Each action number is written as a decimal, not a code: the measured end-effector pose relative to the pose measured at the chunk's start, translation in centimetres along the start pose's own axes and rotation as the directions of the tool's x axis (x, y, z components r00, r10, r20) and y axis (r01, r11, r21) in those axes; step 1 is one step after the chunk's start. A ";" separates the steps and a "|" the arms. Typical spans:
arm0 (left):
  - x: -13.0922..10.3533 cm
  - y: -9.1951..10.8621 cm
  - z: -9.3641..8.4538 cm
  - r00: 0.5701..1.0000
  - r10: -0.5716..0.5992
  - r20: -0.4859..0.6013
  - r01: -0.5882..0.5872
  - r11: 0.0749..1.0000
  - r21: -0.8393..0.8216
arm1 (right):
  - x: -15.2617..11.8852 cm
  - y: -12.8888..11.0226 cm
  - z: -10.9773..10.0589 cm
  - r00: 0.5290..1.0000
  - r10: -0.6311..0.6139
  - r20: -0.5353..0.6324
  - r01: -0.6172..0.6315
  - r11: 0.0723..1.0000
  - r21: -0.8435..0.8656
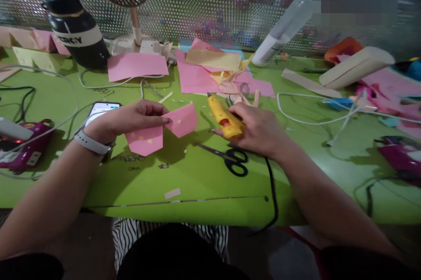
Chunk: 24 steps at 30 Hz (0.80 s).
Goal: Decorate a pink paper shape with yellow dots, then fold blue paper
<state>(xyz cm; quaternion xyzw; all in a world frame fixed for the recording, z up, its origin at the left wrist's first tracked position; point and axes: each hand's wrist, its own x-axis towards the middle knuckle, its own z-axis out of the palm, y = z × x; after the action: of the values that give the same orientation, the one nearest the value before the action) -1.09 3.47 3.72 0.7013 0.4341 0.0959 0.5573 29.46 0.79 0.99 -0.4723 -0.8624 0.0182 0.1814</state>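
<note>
A folded piece of pink paper with small pale yellow squares on it is pinched in my left hand, just above the table. My right hand is wrapped round a yellow glue gun, its dark nozzle pointing up and away to the left, apart from the paper. Below the glue gun lie scissors with black handles, blades toward the left. Small dark bits are scattered under the pink paper. A phone with a lit screen lies partly hidden behind my left wrist.
A black bottle and a fan stand at the back left. Pink and yellow paper sheets are heaped at the back middle. White cables cross the right side. Purple power boxes sit at both sides.
</note>
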 end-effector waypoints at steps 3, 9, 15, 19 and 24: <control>0.0 0.0 0.0 0.999 -0.041 0.017 0.042 0.997 -0.058 | 0.6 1.3 1.4 0.981 0.055 0.185 -0.029 0.990 -0.139; -0.2 0.2 -0.3 0.999 -0.050 0.000 0.049 0.997 -0.063 | 0.9 2.9 0.2 0.988 0.066 0.137 -0.063 0.998 -0.021; -0.4 0.4 -0.4 0.992 -0.079 -0.102 0.073 0.996 -0.055 | 0.6 3.0 -1.8 0.968 0.240 -0.068 -0.246 0.962 -0.119; -0.3 0.4 -0.3 0.986 -0.100 -0.137 0.091 0.993 -0.069 | 0.8 3.0 -1.5 0.933 0.349 -0.089 -0.358 0.926 -0.121; -0.1 0.2 -0.4 0.987 -0.107 -0.117 0.099 0.992 -0.074 | 1.4 5.7 0.7 0.889 0.430 0.158 -0.398 0.896 -0.198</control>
<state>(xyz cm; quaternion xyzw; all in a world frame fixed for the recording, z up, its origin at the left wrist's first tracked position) -1.29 3.66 4.03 0.6514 0.4993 0.1239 0.5577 33.17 5.17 -0.45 -0.6545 -0.7537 0.0341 0.0485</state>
